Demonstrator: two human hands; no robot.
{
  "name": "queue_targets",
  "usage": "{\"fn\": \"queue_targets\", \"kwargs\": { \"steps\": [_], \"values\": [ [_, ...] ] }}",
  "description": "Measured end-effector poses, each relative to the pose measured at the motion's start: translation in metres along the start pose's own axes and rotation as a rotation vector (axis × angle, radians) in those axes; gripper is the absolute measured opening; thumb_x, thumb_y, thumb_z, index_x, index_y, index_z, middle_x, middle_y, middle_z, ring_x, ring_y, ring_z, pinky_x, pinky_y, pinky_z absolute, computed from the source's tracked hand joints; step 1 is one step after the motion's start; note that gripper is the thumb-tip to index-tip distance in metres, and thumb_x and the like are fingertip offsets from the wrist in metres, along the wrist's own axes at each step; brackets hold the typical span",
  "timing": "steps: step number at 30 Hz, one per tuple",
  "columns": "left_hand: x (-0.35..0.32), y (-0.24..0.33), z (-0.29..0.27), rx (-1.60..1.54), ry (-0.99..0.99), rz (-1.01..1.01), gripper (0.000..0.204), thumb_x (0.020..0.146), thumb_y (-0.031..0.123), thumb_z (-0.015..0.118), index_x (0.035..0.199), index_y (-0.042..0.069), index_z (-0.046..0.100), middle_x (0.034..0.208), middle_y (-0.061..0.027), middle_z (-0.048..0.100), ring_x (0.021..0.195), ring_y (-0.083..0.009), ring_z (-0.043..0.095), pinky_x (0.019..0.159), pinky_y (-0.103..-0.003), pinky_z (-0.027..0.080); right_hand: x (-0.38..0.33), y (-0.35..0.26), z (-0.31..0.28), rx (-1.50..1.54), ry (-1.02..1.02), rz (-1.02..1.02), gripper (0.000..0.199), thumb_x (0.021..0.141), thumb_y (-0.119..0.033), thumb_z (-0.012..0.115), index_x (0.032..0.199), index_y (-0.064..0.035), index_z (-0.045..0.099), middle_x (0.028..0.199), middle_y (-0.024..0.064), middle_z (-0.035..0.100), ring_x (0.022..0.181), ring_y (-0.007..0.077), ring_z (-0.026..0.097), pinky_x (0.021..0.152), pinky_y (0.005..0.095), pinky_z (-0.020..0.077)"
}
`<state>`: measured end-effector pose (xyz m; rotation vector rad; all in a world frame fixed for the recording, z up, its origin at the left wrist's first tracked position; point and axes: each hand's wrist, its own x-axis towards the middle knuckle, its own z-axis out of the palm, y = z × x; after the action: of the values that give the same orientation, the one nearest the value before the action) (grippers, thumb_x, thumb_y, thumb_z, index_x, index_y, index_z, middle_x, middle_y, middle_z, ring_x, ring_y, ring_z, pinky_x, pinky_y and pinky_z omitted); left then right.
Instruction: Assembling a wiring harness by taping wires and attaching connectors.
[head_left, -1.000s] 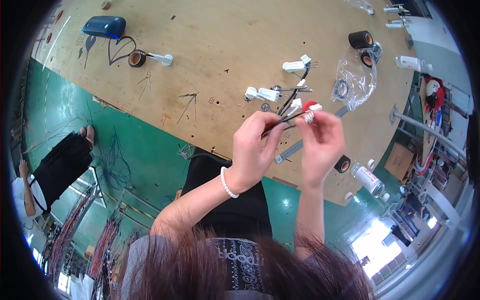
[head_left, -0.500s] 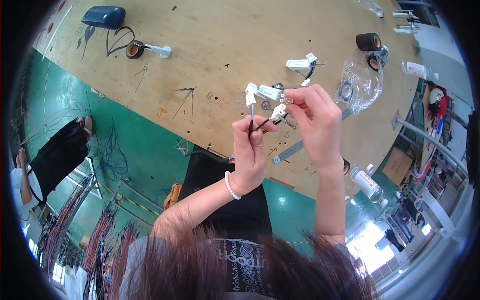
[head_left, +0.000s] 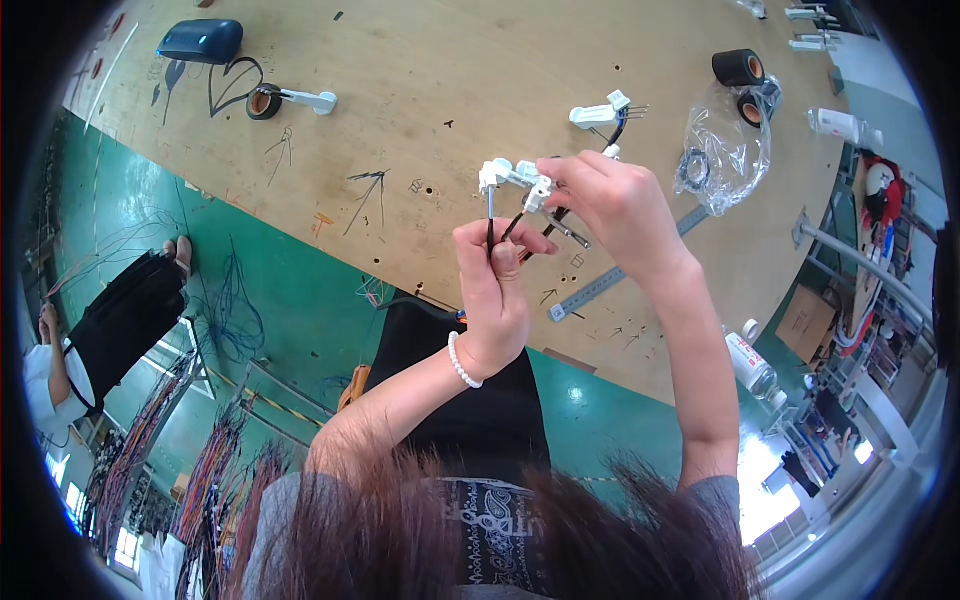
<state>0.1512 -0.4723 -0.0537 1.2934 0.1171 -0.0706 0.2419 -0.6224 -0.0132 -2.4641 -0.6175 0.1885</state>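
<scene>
My left hand (head_left: 490,285), with a white bead bracelet at its wrist, is closed in a pinch round dark cable ends. One cable rises from it to a white plastic connector (head_left: 488,177). A second white connector (head_left: 538,194) sits on another cable right of it. My right hand (head_left: 625,205) is closed too, its thumb and fingertips pinching at that second connector. Between the two, a further white plastic piece (head_left: 515,172) reaches under my right fingertips and is partly hidden. A dark rod with a metallic tip (head_left: 570,233) sticks out below my right fingers.
On the wooden board lie a steel ruler (head_left: 590,296), a white connector with wires (head_left: 597,116), black tape rolls (head_left: 738,68), a clear plastic bag (head_left: 725,150) and a dark blue speaker-like case (head_left: 200,42). Bottles (head_left: 752,365) stand to the right. Another person (head_left: 120,320) is at far left.
My right hand has moved slightly left and up, its forearm swinging out to the right. The second connector has come closer to the first. My left hand keeps its pinch.
</scene>
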Motion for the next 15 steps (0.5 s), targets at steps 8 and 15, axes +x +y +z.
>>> {"fn": "queue_targets", "kwargs": {
  "steps": [8,15],
  "values": [
    [-0.011,0.008,-0.016,0.167,-0.078,0.025,0.007,0.102,0.006,0.045,0.107,0.001,0.045,0.087,-0.0064,0.051,0.072,-0.0139,0.047,0.07,-0.028,0.041,-0.027,-0.059,-0.037,0.499,0.285,0.436,0.035,0.083,0.006,0.066,0.117,-0.0031,0.064,0.096,0.0071,0.068,0.068,0.0129,0.062,0.06,0.0258,0.0511],
    [-0.006,0.017,0.002,0.163,-0.041,-0.045,0.01,0.095,0.003,0.059,0.098,0.0,0.05,0.072,-0.0039,0.054,0.061,-0.0088,0.05,0.055,-0.026,0.041,-0.034,-0.056,-0.009,0.786,0.346,0.599,0.025,0.088,0.007,0.064,0.112,0.0024,0.064,0.091,0.0064,0.067,0.073,0.0097,0.063,0.067,0.0225,0.0534]
  ]
}}
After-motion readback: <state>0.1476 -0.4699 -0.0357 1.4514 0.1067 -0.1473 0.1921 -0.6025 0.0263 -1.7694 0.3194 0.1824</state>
